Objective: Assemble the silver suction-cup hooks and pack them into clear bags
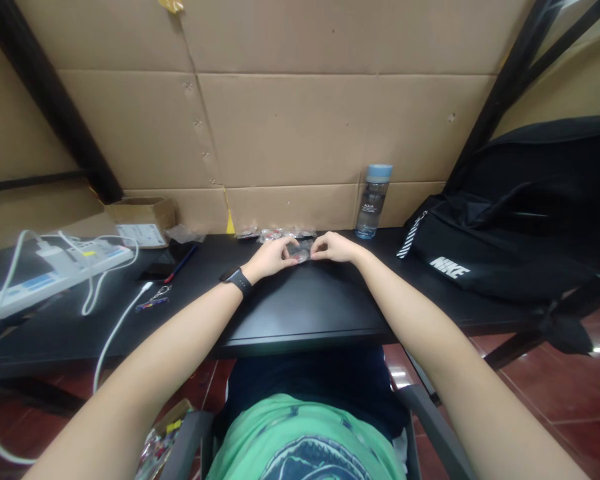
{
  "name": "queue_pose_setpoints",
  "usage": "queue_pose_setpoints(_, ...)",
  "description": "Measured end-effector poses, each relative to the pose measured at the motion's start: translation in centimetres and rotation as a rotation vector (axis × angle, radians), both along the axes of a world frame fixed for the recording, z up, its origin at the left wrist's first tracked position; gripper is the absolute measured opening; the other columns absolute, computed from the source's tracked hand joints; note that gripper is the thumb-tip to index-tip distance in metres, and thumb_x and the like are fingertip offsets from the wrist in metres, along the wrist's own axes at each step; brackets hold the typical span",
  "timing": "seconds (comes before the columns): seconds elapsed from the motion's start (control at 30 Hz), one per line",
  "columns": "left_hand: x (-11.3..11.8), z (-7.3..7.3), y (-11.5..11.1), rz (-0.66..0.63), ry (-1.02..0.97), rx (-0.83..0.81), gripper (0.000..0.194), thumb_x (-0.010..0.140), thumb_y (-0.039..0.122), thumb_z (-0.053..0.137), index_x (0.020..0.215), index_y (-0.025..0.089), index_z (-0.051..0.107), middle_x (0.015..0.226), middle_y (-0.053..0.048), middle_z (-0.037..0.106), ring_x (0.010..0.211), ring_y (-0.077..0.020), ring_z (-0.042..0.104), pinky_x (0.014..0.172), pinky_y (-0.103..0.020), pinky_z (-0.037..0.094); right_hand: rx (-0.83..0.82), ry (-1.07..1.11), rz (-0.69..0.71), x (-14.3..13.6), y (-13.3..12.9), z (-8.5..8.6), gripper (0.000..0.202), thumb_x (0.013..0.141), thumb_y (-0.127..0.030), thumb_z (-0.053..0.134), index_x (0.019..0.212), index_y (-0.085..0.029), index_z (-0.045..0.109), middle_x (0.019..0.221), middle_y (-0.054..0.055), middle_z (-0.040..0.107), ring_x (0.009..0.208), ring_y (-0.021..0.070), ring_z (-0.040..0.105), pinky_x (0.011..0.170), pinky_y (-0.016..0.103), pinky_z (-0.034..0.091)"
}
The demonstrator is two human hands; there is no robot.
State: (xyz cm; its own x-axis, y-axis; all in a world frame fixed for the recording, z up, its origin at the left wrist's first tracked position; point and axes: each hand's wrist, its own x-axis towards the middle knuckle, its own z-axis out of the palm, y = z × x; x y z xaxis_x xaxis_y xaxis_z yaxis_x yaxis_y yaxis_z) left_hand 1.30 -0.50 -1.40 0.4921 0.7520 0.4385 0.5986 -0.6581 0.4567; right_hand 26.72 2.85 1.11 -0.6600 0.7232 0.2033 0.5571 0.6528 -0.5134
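Observation:
Over the black table, my left hand (271, 259), with a watch on its wrist, has its fingers closed on the left side of a small clear plastic bag (301, 252). Something small and reddish shows inside the bag, too small to name. My right hand (335, 247) pinches the right edge of the same bag between thumb and fingertips. Just behind the hands, along the cardboard wall, lies a row of several small clear packets (275, 234) with reddish contents.
A water bottle (371, 203) stands right of the hands, beside a black backpack (520, 227). Leftward are a small cardboard box (145, 219), a phone (163, 265), a pen (181, 262), keys (155, 299) and a power strip (55, 280) with white cables. A box of packets (165, 440) sits below.

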Motion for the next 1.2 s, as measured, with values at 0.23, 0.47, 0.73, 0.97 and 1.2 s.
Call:
queue_pose_setpoints(0.23, 0.3, 0.3, -0.6, -0.018, -0.047, -0.009, 0.060, 0.092, 0.023, 0.061, 0.148, 0.022, 0.039, 0.076, 0.003, 0.070, 0.071, -0.0170, 0.071, 0.073, -0.027, 0.052, -0.013, -0.008, -0.052, 0.4, -0.1, 0.2, 0.021, 0.082, -0.035, 0.073, 0.087, -0.016, 0.081, 0.084, 0.004, 0.078, 0.078, 0.0190, 0.068, 0.076, 0.027, 0.048)
queue_pose_setpoints(0.47, 0.2, -0.3, -0.3, 0.043, 0.016, 0.000, 0.061, 0.091, 0.017, 0.055, 0.150, 0.022, 0.040, 0.073, 0.003, 0.071, 0.070, -0.0175, 0.070, 0.074, -0.027, 0.052, -0.005, -0.041, -0.147, -0.9, -0.4, -0.4, 0.039, 0.095, -0.039, 0.055, 0.072, -0.015, 0.076, 0.067, 0.002, 0.071, 0.064, 0.0151, 0.061, 0.064, 0.025, 0.042)
queue_pose_setpoints(0.73, 0.0, -0.6, 0.3, 0.146, 0.204, 0.067, 0.023, 0.090, 0.026, 0.059, 0.103, 0.024, 0.077, 0.076, -0.003, 0.073, 0.073, -0.0220, 0.069, 0.074, -0.031, 0.052, 0.137, -0.030, -0.252, -2.0, 0.0, -1.8, 0.009, 0.084, -0.027, 0.073, 0.083, -0.017, 0.074, 0.077, 0.001, 0.071, 0.070, 0.0147, 0.061, 0.067, 0.024, 0.041)
queue_pose_setpoints(0.97, 0.1, -0.6, 0.2, 0.184, 0.292, 0.151, 0.028, 0.093, 0.033, 0.056, 0.102, 0.026, 0.082, 0.115, -0.009, 0.074, 0.109, -0.0291, 0.068, 0.098, -0.039, 0.051, 0.257, 0.003, -0.202, -2.3, -0.1, -1.9, 0.038, 0.081, -0.021, 0.079, 0.119, -0.019, 0.072, 0.116, 0.009, 0.071, 0.094, 0.0198, 0.066, 0.086, 0.030, 0.048)
queue_pose_setpoints(1.2, -0.1, -0.6, 0.4, 0.175, 0.366, 0.122, 0.031, 0.095, 0.033, 0.052, 0.098, 0.029, 0.083, 0.130, -0.007, 0.072, 0.121, -0.0321, 0.066, 0.101, -0.045, 0.049, 0.174, -0.105, -0.111, -2.6, -0.9, -1.1, 0.022, 0.092, -0.015, 0.065, 0.098, -0.025, 0.084, 0.100, 0.003, 0.083, 0.096, 0.0227, 0.074, 0.091, 0.029, 0.050)
